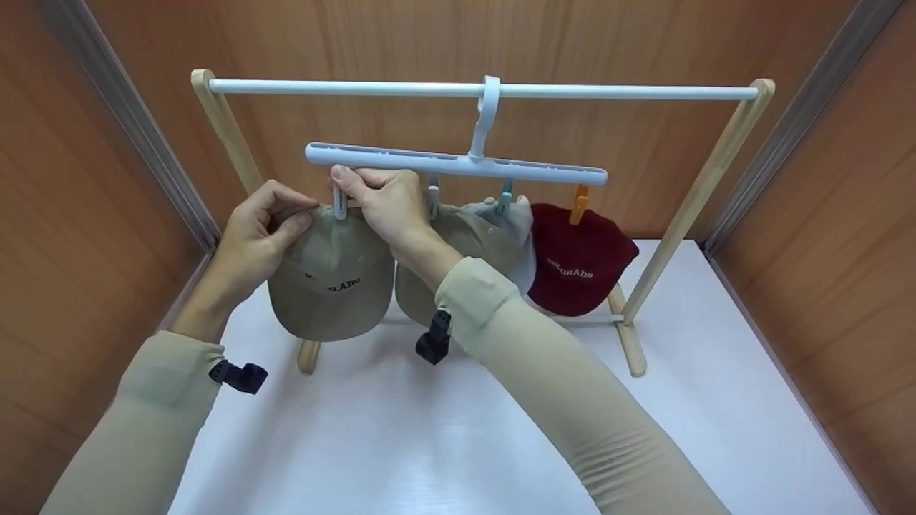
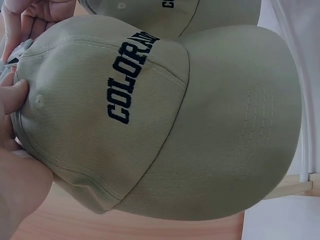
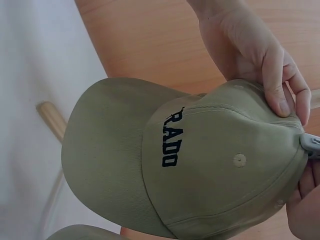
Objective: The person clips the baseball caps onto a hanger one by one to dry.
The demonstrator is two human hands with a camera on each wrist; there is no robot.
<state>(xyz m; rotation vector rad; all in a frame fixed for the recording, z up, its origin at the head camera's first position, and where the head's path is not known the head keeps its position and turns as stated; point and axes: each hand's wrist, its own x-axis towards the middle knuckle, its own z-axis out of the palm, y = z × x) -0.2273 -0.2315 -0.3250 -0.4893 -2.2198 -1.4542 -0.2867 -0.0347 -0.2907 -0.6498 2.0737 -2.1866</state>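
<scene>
A khaki baseball cap with dark COLORADO lettering hangs brim down at the left end of a pale blue clip hanger. My left hand pinches the cap's upper left edge between thumb and fingers, as the right wrist view also shows. My right hand has its thumb and fingers around the top of the grey clip above this cap. In the right wrist view the clip sits at the cap's edge. Right fingers behind the clip are partly hidden.
Along the hanger hang a second khaki cap, a pale grey-blue cap and a maroon cap under an orange clip. The hanger hooks onto a white rod between wooden legs. Wood-patterned panels surround the white table.
</scene>
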